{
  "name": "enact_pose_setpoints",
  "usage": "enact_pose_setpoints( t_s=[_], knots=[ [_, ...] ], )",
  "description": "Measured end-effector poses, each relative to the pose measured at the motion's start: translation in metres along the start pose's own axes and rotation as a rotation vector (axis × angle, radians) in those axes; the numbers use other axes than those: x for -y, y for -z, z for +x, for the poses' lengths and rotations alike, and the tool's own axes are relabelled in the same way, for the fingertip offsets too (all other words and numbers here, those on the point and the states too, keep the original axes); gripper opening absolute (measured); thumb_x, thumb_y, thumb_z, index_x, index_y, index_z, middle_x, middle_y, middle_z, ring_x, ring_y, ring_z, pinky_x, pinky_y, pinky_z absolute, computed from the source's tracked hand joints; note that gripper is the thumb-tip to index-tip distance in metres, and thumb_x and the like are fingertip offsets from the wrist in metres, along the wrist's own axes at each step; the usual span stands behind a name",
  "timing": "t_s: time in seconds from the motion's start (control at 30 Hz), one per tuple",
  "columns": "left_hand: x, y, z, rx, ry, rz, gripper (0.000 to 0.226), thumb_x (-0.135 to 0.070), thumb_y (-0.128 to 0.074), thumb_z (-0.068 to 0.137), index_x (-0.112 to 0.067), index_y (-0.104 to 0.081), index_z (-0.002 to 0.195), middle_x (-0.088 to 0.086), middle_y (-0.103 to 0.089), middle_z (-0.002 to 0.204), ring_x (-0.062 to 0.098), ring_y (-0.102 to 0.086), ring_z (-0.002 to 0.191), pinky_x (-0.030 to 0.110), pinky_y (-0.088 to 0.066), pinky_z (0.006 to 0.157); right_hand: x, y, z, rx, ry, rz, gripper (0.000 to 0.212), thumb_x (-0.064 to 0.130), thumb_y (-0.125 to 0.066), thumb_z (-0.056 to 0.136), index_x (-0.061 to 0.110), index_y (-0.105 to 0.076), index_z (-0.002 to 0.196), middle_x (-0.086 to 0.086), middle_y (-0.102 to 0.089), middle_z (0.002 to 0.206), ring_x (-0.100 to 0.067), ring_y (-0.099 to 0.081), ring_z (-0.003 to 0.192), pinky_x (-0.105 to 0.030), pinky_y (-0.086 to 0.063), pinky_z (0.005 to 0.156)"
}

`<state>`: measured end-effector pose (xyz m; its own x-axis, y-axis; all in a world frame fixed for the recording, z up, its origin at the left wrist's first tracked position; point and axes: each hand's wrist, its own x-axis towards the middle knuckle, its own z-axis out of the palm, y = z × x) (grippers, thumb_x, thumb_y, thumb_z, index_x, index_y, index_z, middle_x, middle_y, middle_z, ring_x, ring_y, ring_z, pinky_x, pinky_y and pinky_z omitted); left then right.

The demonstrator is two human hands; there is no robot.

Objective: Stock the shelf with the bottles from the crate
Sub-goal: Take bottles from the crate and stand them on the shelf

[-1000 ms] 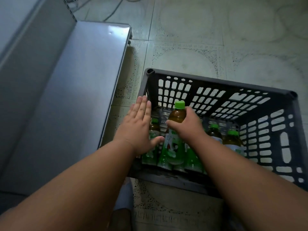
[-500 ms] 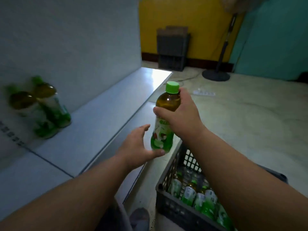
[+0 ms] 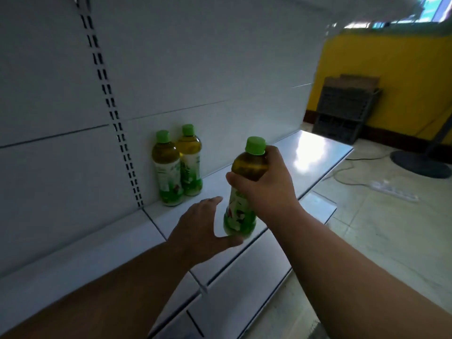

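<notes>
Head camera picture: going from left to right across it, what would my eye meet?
Slotted shelf upright → two bottles standing on the shelf → open left hand → bottle in the right hand's grip → right hand → dark crates by the yellow wall → fan base.

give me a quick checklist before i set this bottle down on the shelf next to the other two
1. Grip: right hand wraps the shoulder of the held bottle, cap on. Ok.
2. Bottle attitude: it leans slightly, base toward the shelf edge. Not ok yet; straighten it before setting it down.
3. Landing spot: the shelf is bare to the right of the two standing bottles. Ok.
4. Left hand: open, just beside the bottle's base; whether it touches is unclear. Cannot tell.
5. Neighbours: both stand upright against the back panel, close together. Ok.
6. Height: the bottle's base is above the front edge, not yet over the spot. Not ok.
</notes>
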<state>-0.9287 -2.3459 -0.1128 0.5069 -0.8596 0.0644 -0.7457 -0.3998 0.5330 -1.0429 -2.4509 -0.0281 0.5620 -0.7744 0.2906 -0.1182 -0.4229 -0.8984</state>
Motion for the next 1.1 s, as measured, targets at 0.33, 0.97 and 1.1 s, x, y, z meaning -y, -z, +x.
enact_pose_setpoints(
  t_s=[0.33, 0.97, 1.1],
  knots=[
    [0.041, -0.056, 0.062, -0.16, 0.216, 0.178, 0.104, -0.077, -0.052, 0.079, -0.022, -0.013, 0.157, 0.0, -0.014, 0.165, 0.018, -0.011, 0.15, 0.031, -0.009, 0.12, -0.064, -0.053, 0.088, 0.032, 0.03, -0.006, 0.065, 0.035, -0.089, 0.067, 0.034, -0.049, 0.118, 0.012, -0.064, 0.104, -0.009, -0.064, 0.093, -0.039, -0.058, 0.082],
    [0.042, -0.065, 0.074, 0.062, 0.289, 0.368, 0.105, -0.081, -0.023, 0.086, -0.013, 0.016, 0.156, 0.006, 0.02, 0.164, 0.019, 0.019, 0.151, 0.037, 0.01, 0.122, -0.131, -0.097, 0.127, 0.18, 0.084, -0.3, 0.064, 0.034, -0.077, 0.082, 0.022, -0.047, 0.138, 0.004, -0.048, 0.114, -0.015, -0.052, 0.106, -0.033, -0.049, 0.093],
    [0.042, -0.064, 0.074, 0.072, 0.297, 0.355, 0.105, -0.08, -0.025, 0.086, -0.013, 0.018, 0.155, 0.006, 0.021, 0.164, 0.018, 0.019, 0.15, 0.038, 0.007, 0.123, -0.13, -0.116, 0.15, 0.173, 0.071, -0.302, 0.055, 0.033, -0.077, 0.082, 0.017, -0.05, 0.128, -0.003, -0.06, 0.119, -0.026, -0.057, 0.113, -0.047, -0.051, 0.095]
  ],
)
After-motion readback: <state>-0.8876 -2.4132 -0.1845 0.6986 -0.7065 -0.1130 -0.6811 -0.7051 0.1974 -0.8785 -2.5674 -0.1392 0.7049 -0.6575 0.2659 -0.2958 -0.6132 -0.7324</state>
